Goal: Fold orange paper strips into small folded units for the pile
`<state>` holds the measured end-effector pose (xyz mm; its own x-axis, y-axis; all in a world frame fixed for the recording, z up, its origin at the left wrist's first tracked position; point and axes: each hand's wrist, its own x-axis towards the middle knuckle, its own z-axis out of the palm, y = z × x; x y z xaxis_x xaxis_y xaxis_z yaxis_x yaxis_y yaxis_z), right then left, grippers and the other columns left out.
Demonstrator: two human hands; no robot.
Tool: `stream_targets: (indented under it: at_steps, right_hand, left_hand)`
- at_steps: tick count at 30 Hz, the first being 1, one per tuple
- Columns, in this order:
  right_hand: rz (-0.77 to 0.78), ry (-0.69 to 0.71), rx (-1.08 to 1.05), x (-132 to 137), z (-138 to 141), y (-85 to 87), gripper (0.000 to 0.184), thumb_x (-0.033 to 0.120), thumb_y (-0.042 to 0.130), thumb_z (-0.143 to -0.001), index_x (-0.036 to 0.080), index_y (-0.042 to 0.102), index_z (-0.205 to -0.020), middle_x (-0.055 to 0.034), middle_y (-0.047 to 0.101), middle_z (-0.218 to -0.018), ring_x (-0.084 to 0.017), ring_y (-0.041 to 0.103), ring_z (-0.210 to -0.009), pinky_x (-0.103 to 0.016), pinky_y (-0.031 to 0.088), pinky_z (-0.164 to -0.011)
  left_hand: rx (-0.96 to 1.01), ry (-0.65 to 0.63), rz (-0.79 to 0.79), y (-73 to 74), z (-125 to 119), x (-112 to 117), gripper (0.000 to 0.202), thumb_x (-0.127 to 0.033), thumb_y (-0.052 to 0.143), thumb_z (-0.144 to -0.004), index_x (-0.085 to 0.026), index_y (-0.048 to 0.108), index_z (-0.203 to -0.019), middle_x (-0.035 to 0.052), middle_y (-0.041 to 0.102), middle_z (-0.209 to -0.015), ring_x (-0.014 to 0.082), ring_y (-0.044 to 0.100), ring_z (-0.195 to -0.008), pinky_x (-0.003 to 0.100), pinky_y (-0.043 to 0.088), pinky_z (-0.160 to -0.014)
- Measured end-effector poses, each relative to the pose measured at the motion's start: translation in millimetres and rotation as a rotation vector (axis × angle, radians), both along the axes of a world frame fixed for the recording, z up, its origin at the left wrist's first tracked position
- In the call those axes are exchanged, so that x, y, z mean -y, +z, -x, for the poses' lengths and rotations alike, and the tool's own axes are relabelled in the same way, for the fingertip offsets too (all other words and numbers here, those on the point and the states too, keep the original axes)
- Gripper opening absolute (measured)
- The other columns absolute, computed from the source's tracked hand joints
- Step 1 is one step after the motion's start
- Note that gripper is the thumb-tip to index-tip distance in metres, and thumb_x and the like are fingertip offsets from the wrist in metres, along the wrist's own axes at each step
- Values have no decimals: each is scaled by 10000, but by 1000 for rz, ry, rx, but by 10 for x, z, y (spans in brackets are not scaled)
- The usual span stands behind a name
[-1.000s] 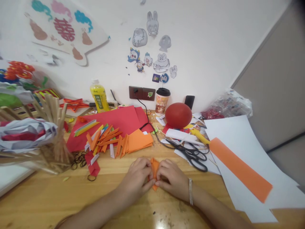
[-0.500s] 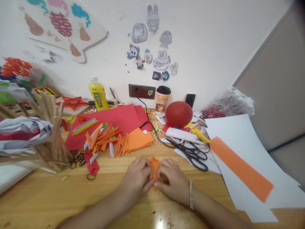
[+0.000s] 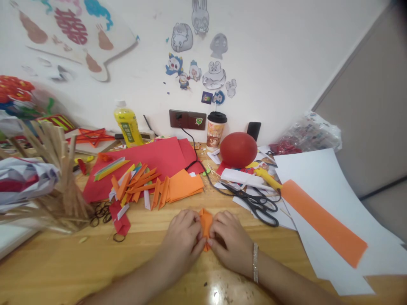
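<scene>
Between my two hands, just above the wooden table (image 3: 143, 241), is a small piece of folded orange paper (image 3: 206, 222) with pointed, creased ends. My left hand (image 3: 186, 235) grips its left edge, fingers curled and thumb near the lower end. On the opposite edge my right hand (image 3: 229, 239) pinches the paper with bent fingers and thumb. The fingers cover both sides of the paper, so its lower folds are partly hidden. Beyond my hands lies a stack of orange paper sheets (image 3: 186, 186), with several folded orange strips (image 3: 138, 182) to its left.
Black scissors (image 3: 254, 201) lie right of my hands, near a red balloon (image 3: 238, 149) and a lidded cup (image 3: 216, 131). White sheets (image 3: 318, 190) carry an orange strip (image 3: 324, 224) at right. A yellow bottle (image 3: 127, 125) stands at the back; bundled wooden sticks (image 3: 68, 182) are at left.
The camera view has shifted slightly. My thumbs have parted a little at the lower end of the orange paper, showing more of its middle. Both hands keep hold of it.
</scene>
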<state>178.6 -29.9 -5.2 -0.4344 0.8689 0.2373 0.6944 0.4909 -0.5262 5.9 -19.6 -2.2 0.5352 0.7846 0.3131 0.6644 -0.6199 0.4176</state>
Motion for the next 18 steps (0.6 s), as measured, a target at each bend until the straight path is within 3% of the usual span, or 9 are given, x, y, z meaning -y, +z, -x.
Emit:
stream_targets:
  at_steps: [10, 15, 18]
  right_hand:
    - [11, -28, 73, 21, 30, -4, 205, 294, 669, -718, 182, 498, -709, 2, 473, -800, -177, 427, -795, -301, 300, -697]
    - [19, -15, 70, 10, 0, -2, 179, 314, 617, -779, 184, 507, -725, -2, 473, -814, -177, 426, -806, -308, 317, -710]
    - [38, 80, 16, -24, -61, 6, 103, 276, 621, -790, 195, 560, -774, 1, 482, -830, -169, 436, -829, -314, 329, -749]
  left_hand:
    - [-19, 2, 40, -39, 11, -1, 81, -130, 541, -762, -174, 512, -701, 69, 517, -906, 242, 467, -890, 397, 412, -766]
    - [-3, -52, 74, -17, 61, 14, 55, -136, 538, -794, -174, 528, -755, 70, 514, -946, 239, 455, -924, 393, 402, -794]
    - [22, -155, 104, 12, 119, 4, 86, -126, 544, -799, -206, 563, -825, 44, 514, -970, 220, 443, -955, 371, 389, -835]
